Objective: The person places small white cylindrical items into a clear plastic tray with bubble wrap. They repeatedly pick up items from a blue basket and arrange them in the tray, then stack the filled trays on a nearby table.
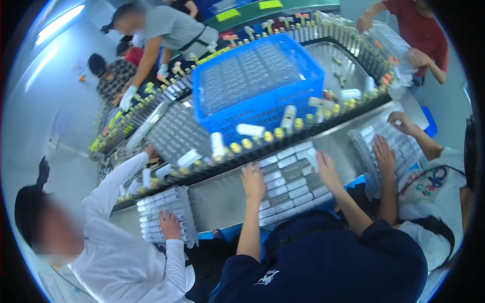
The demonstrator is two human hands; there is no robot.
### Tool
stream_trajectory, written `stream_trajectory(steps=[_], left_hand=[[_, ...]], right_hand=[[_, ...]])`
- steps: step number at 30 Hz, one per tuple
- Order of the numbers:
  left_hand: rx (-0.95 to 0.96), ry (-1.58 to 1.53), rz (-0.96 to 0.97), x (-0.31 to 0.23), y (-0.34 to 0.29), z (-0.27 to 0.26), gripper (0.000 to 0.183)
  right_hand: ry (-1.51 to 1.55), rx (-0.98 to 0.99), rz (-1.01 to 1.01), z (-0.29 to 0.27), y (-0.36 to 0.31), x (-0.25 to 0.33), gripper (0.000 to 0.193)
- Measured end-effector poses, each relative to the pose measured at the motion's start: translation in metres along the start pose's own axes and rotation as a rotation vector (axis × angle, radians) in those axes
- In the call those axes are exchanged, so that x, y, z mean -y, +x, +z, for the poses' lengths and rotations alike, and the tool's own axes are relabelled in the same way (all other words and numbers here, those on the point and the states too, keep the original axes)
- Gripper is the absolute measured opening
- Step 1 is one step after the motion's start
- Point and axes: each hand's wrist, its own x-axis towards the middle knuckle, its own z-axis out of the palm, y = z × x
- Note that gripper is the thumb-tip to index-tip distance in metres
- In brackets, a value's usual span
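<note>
In front of me lies a clear plastic tray (302, 178) with rows of white bottles (277, 188) in its slots. Several slots at its middle and upper right show no bottle. My left hand (253, 182) is closed at the tray's upper left corner, its fingers bent over the edge. By the tray's upper right side is my right hand (328, 171), fingers together against a white bottle-like piece (314, 160), partly hidden by the hand. Just beyond the tray runs a dark-edged conveyor (298, 135) carrying upright bottles with yellow tops (278, 133).
A blue crate (257, 103) stacked with clear trays stands inside the conveyor loop. Loose white bottles (250, 130) lie near it. A co-worker in white (136, 252) handles a filled tray (169, 214) at left; another person's hand (385, 154) rests over a tray at right. More people work across the line.
</note>
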Motion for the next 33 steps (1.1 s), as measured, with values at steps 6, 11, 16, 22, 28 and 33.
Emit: stream_trajectory(steps=[6,11,16,22,28,33], left_hand=[[0.086,-0.056,0.012,0.021,0.025,-0.005,0.04],[0.117,-0.069,-0.071,0.031,0.034,-0.001,0.031],[-0.053,-0.06,0.046,0.009,0.022,-0.02,0.03],[-0.204,-0.84,-0.281,-0.081,0.016,-0.123,0.036],[-0.33,-0.162,0.417,-0.063,0.096,-0.197,0.037],[-0.068,-0.298,0.493,-0.01,0.123,-0.177,0.03]], right_hand=[[-0.039,0.041,-0.013,0.003,-0.005,0.012,0.043],[-0.037,-0.004,-0.126,-0.011,0.0,0.044,0.039],[0.076,-0.065,-0.232,-0.013,0.008,0.091,0.037],[0.075,-0.019,-0.248,-0.006,-0.004,0.091,0.037],[0.086,0.019,-0.225,-0.006,-0.009,0.085,0.039],[0.069,0.001,-0.263,-0.018,-0.007,0.085,0.04]])
